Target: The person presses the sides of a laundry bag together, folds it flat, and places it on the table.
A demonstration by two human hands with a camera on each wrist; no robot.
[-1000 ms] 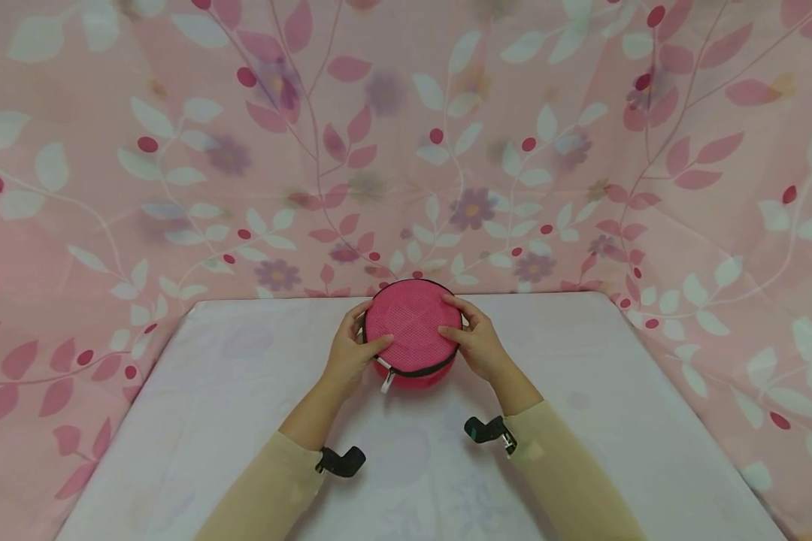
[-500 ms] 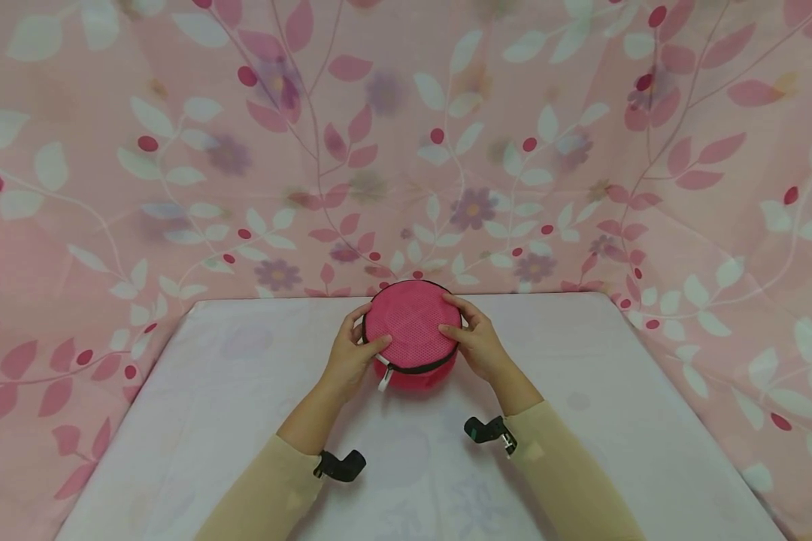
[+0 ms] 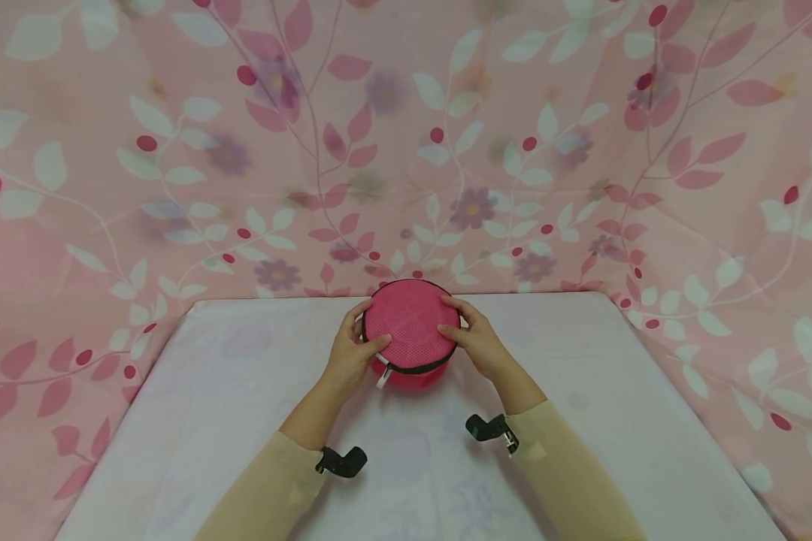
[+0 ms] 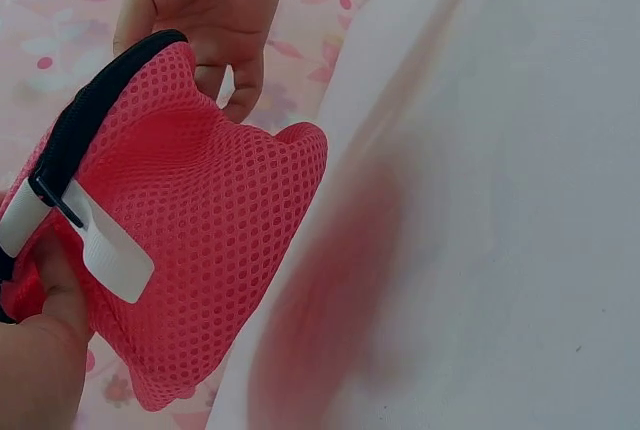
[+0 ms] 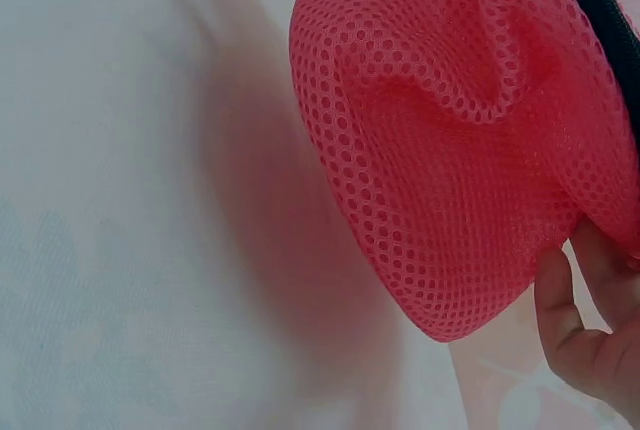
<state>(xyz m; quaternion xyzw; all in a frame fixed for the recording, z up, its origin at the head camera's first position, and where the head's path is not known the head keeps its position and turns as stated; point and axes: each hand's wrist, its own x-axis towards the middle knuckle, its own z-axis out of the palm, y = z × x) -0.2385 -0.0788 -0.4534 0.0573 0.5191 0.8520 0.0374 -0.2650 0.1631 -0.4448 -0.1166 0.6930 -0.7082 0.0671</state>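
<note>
Holding the round pink mesh bag point(image 3: 411, 330) just above the white table point(image 3: 210, 421) near its 12 o'clock edge, left hand point(image 3: 349, 353) at 9 and right hand point(image 3: 477, 344) at 3, fingers curling round the rim, keeping it level.

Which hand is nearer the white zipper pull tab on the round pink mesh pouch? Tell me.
Left. The left hand grips the pouch right beside the tab; the right hand holds the opposite side.

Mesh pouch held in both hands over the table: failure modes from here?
1. The mesh pouch is soft and already dented in the right wrist view; the left hand and right hand may crush it further.
2. The white zipper tab dangles loose and might snag fingers.
</note>
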